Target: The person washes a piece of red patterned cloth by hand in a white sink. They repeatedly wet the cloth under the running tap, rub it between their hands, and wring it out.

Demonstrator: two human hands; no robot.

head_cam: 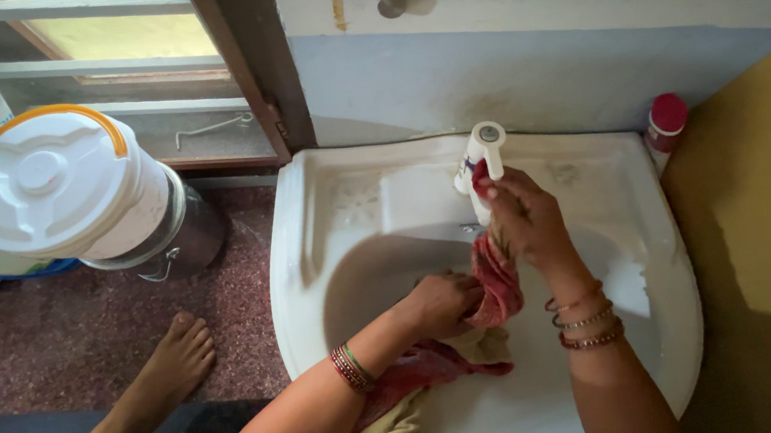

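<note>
In the white sink (333,248), the left hand (443,302) clenches the red cloth (498,283) while the right hand (521,219) grips its upper end against the tap (484,158), so a wet fold could slip free or snag there

— Where is there room in the sink (315,249)?

— The left half of the basin lies open. The white tap (482,158) stands at the back middle, and the red cloth (496,281) hangs below it.

— And the right?

— A red-capped bottle (666,130) stands on the back corner, tight against the yellow wall (752,215).
</note>
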